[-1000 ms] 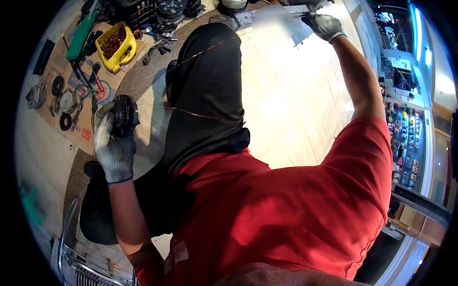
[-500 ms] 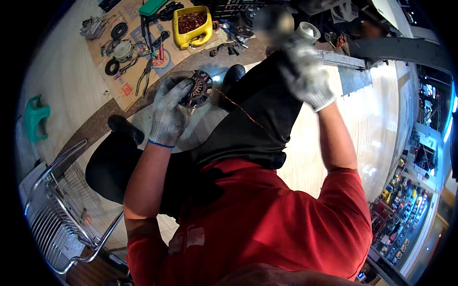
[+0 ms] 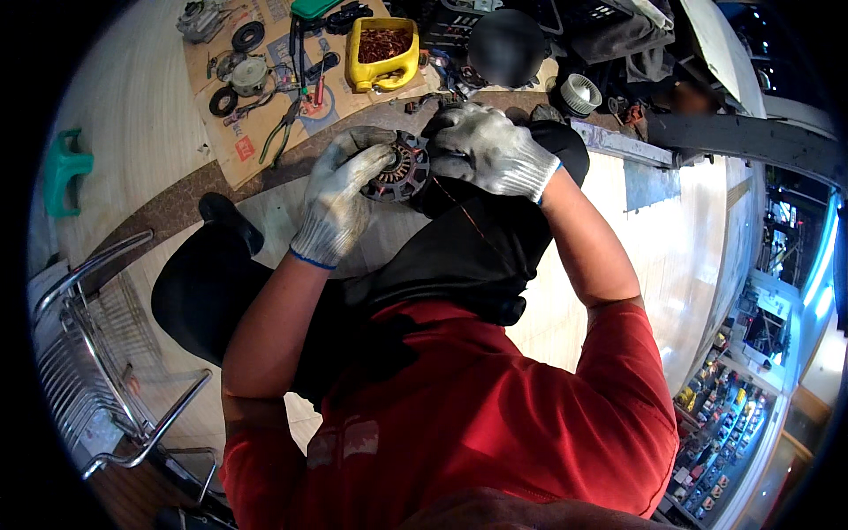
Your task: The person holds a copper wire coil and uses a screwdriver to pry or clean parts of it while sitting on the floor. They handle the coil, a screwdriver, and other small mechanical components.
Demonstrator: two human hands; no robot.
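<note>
My left hand point(image 3: 344, 190), in a white knit glove, grips a round motor stator point(image 3: 408, 187) by its left side, with the thumb over its face. The stator is dark, with slots around a ring of copper-coloured windings. A thin copper wire point(image 3: 465, 215) trails from near it across my black trouser leg. Beside the stator's right edge is my right hand point(image 3: 495, 148), gloved too, with its fingers curled closed. Whatever those fingers hold is hidden behind the glove, and I cannot tell whether they touch the stator.
Cardboard point(image 3: 208, 110) ahead holds pliers point(image 3: 283, 134), motor parts point(image 3: 251, 76) and a cut-open yellow jug point(image 3: 409, 73) of copper scraps. A white slotted wheel point(image 3: 580, 94) stands beyond my right knee. A green stool point(image 3: 71, 172) and a chrome-framed chair point(image 3: 93, 375) are at left.
My right hand has come down and left from beyond the knee to the stator's right side. My left hand and the stator have shifted slightly right in the picture.
</note>
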